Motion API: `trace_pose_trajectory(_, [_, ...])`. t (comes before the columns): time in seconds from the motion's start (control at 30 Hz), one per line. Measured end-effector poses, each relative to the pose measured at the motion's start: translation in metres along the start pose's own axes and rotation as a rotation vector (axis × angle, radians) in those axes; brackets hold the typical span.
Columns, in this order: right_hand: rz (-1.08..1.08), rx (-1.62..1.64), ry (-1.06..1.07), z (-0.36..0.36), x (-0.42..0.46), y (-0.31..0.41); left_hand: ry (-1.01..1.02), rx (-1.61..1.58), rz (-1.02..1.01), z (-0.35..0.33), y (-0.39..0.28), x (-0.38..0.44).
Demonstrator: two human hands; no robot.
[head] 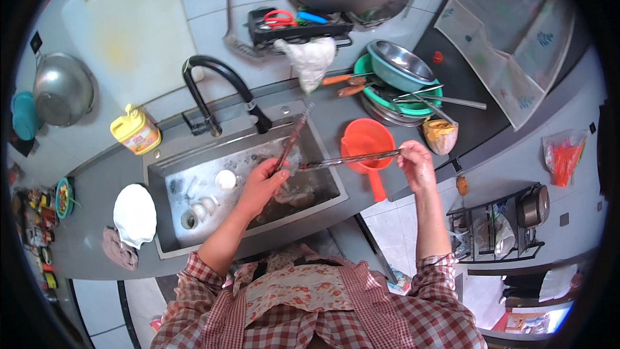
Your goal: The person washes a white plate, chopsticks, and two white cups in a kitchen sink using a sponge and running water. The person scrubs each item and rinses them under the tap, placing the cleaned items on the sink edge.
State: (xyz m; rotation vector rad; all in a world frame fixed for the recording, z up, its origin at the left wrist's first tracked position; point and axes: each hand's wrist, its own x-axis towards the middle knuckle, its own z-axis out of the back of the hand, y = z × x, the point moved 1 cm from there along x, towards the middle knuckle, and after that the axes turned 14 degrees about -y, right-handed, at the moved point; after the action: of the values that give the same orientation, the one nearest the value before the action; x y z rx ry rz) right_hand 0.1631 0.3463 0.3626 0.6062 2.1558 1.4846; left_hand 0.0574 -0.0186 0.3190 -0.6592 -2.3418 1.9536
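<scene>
Over the sink, my left hand grips a dark reddish chopstick-like stick that slants up and away. My right hand pinches the far end of another dark, glossy stick, whose other end lies near my left fingers. This second stick passes above an orange-red plastic dipper on the counter. White cups and a round white item sit in sudsy water in the sink. What the sticks are exactly, I cannot tell.
A black faucet arches over the sink's back edge. Stacked bowls and basins with knives stand at the back right, beside a cut squash-like piece. At left are a yellow jug, a white shell-shaped dish and a cloth.
</scene>
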Motion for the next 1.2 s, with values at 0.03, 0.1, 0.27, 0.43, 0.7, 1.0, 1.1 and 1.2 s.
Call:
trace_pose_trajectory(0.03, [-0.014, -0.013, -0.017, 0.006, -0.002, -0.001, 0.046, 0.017, 0.029, -0.012, 0.002, 0.009])
trace_pose_trajectory(0.1, [-0.039, -0.006, -0.023, 0.019, -0.001, -0.010, 0.097, 0.046, 0.082, -0.025, 0.014, 0.012])
trace_pose_trajectory(0.27, [-0.087, 0.104, 0.011, 0.039, -0.006, -0.016, 0.134, -0.008, 0.171, -0.059, 0.007, -0.005])
trace_pose_trajectory(0.43, [-0.085, 0.121, 0.089, 0.031, -0.002, -0.023, 0.041, 0.017, 0.117, -0.057, -0.002, -0.014])
trace_pose_trajectory(0.7, [-0.096, 0.208, 0.199, -0.005, 0.002, -0.030, -0.075, -0.232, -0.010, -0.035, -0.028, -0.045])
trace_pose_trajectory(1.0, [-0.083, 0.189, 0.281, -0.027, -0.010, -0.031, -0.109, -0.142, -0.028, -0.017, -0.043, -0.059])
trace_pose_trajectory(1.1, [-0.078, 0.216, 0.240, -0.021, -0.016, -0.025, -0.104, -0.102, 0.011, -0.030, -0.050, -0.064])
trace_pose_trajectory(1.2, [-0.074, 0.235, 0.196, -0.007, -0.021, -0.017, -0.067, -0.057, 0.017, -0.043, -0.055, -0.067])
